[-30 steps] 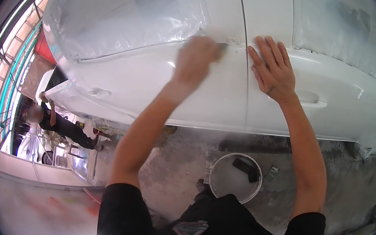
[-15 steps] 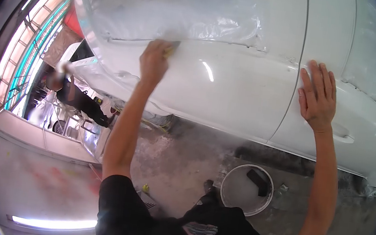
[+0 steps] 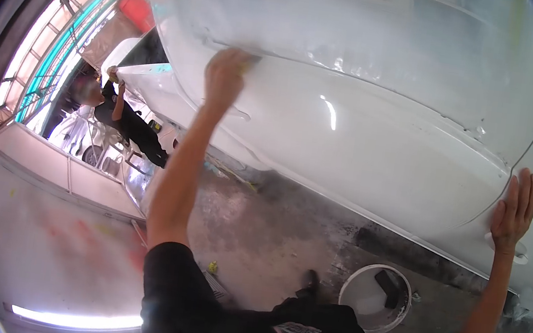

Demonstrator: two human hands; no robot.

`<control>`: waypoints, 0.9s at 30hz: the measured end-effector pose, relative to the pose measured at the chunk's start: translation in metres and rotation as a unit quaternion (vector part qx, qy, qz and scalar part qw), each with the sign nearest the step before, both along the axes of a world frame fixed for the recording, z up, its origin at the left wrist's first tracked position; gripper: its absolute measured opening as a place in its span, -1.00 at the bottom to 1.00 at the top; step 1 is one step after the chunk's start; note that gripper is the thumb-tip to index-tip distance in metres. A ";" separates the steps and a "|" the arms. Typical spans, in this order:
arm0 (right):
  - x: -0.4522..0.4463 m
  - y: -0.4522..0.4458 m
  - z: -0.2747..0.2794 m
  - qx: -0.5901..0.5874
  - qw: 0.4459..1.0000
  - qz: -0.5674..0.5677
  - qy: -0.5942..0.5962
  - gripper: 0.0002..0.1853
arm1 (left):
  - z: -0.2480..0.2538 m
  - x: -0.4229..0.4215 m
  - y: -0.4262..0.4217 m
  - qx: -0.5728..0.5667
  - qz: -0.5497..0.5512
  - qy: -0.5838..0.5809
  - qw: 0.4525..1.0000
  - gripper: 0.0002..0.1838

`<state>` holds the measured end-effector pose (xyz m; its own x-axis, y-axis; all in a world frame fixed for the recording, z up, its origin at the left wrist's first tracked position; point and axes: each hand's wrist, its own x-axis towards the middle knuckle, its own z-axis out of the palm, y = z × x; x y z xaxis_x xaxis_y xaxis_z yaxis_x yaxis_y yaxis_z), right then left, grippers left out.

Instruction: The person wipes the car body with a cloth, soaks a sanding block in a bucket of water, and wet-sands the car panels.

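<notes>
A white car side (image 3: 363, 138) with plastic film (image 3: 363, 32) over its windows fills the upper view. My left hand (image 3: 225, 78) is closed on a small yellowish and grey pad (image 3: 250, 64), slightly blurred, at the door just below the left part of the film's lower edge. Far to the right, my right hand (image 3: 514, 210) lies flat on the car beside the door seam and near a door handle (image 3: 521, 254), its fingers stretched out and holding nothing.
On the floor, a round white bucket (image 3: 345, 295) holds cloudy liquid and a dark block (image 3: 388, 288). A co-worker (image 3: 135, 127) in dark clothes stands at the left by another part of the car. A light panel (image 3: 58, 234) spans the lower left.
The view has shifted toward the car's left part. My left hand has moved left along the door with the pad; my right hand remains on the car near the seam, now farther from my left.
</notes>
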<state>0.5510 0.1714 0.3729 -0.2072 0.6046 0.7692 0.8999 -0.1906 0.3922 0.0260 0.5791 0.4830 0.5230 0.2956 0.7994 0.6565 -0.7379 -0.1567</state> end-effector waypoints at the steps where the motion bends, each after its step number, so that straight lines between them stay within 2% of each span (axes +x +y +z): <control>1: 0.001 0.000 -0.002 0.002 1.000 0.001 -0.002 -0.51 | -0.003 0.002 0.000 0.018 -0.004 -0.014 1.000 -0.61; 2: 0.002 0.004 -0.002 0.006 1.000 0.005 -0.006 -0.51 | -0.012 0.005 -0.003 0.024 -0.043 -0.008 0.999 -0.56; 4: 0.000 0.003 -0.005 0.002 1.000 0.006 -0.009 -0.50 | 0.000 0.006 -0.018 -0.037 -0.069 -0.008 0.997 -0.52; 6: 0.003 0.002 -0.004 -0.005 1.000 -0.008 -0.024 -0.50 | 0.001 -0.026 0.025 0.041 -0.063 0.045 0.996 -0.51; 7: -0.001 0.004 -0.001 -0.001 1.000 -0.001 -0.015 -0.49 | 0.020 -0.038 0.024 -0.003 -0.074 0.021 0.997 -0.52; 8: 0.000 0.005 0.000 -0.002 1.000 -0.001 -0.019 -0.49 | 0.027 -0.054 0.038 -0.038 -0.027 -0.003 0.999 -0.56; 10: 0.004 0.003 -0.003 -0.006 1.000 -0.003 -0.022 -0.49 | 0.037 -0.046 0.028 -0.021 -0.023 0.014 0.999 -0.60; 13: 0.003 0.005 -0.001 -0.006 1.000 -0.004 -0.017 -0.46 | 0.022 -0.047 0.029 0.001 -0.040 0.017 0.999 -0.63; 17: 0.001 0.009 -0.001 0.002 0.999 0.015 -0.028 -0.46 | 0.044 -0.064 0.034 -0.011 -0.076 0.041 0.996 -0.61; 20: 0.005 0.005 -0.002 -0.011 0.999 -0.007 -0.031 -0.47 | 0.027 -0.048 0.030 -0.021 -0.046 -0.016 0.999 -0.64; 22: 0.003 0.002 -0.001 -0.005 1.000 -0.012 -0.024 -0.46 | 0.001 -0.031 0.032 0.049 -0.061 -0.011 0.997 -0.63; 23: 0.000 0.005 0.000 -0.001 1.000 -0.010 -0.022 -0.46 | -0.007 -0.018 0.022 0.031 -0.102 0.004 0.994 -0.62; 24: -0.003 0.008 0.000 0.003 1.000 -0.006 -0.021 -0.46 | -0.016 -0.001 0.007 0.041 -0.107 0.030 0.993 -0.52; 26: -0.006 0.007 -0.001 0.001 0.999 -0.012 -0.030 -0.46 | 0.005 0.003 -0.022 -0.056 -0.078 0.050 0.994 -0.52; 27: -0.003 0.007 0.000 0.003 0.999 -0.018 -0.034 -0.46 | -0.001 -0.011 0.001 -0.006 -0.080 0.054 0.995 -0.53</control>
